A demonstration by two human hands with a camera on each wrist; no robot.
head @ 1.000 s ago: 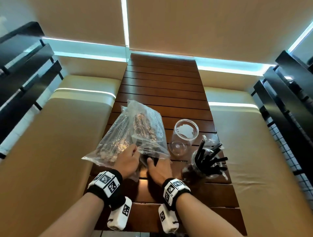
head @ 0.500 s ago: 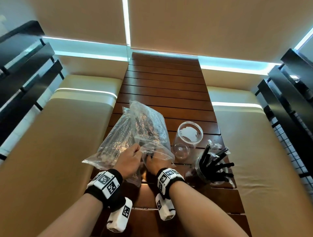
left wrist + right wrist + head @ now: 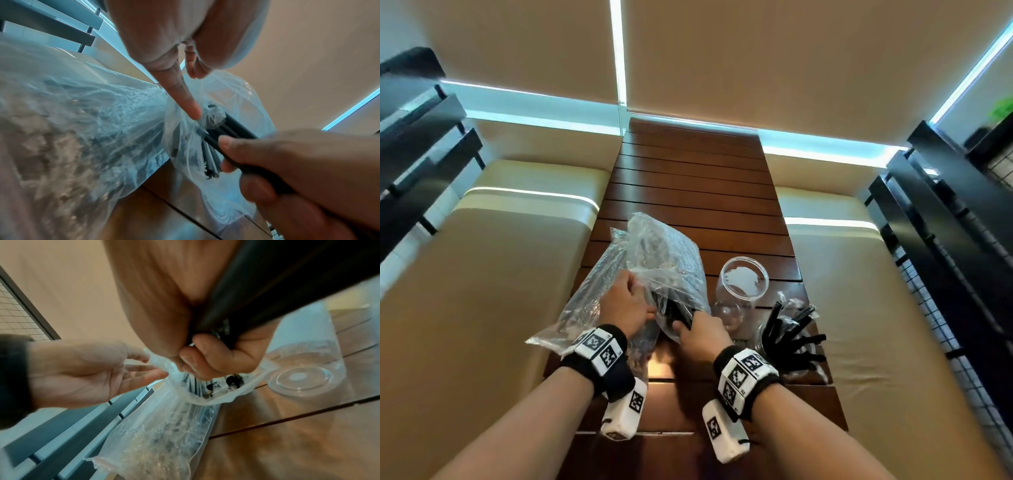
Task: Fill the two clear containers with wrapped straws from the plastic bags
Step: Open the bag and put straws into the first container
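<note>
Two clear plastic bags of wrapped straws lie on the wooden table (image 3: 698, 192). My right hand (image 3: 700, 330) grips a bundle of black wrapped straws (image 3: 678, 313) at the mouth of the nearer bag (image 3: 671, 267). The right wrist view shows that bundle (image 3: 267, 280) running through my fist (image 3: 205, 356). My left hand (image 3: 624, 303) rests straight fingers (image 3: 185, 100) on the bag's rim (image 3: 205, 400). The second bag (image 3: 592, 294) lies under my left hand. An empty clear container (image 3: 726, 308) stands to the right. A second container (image 3: 763, 337) holds several black straws (image 3: 791, 339).
Beige padded benches (image 3: 482, 291) run along both sides of the narrow table. Dark slatted rails (image 3: 945, 240) stand beyond the right bench and at the far left. The table's far half (image 3: 695, 164) carries nothing.
My right hand has drawn back out of the bag's mouth with a bundle of black straws in its grip. The left hand has stayed at the bag's rim.
</note>
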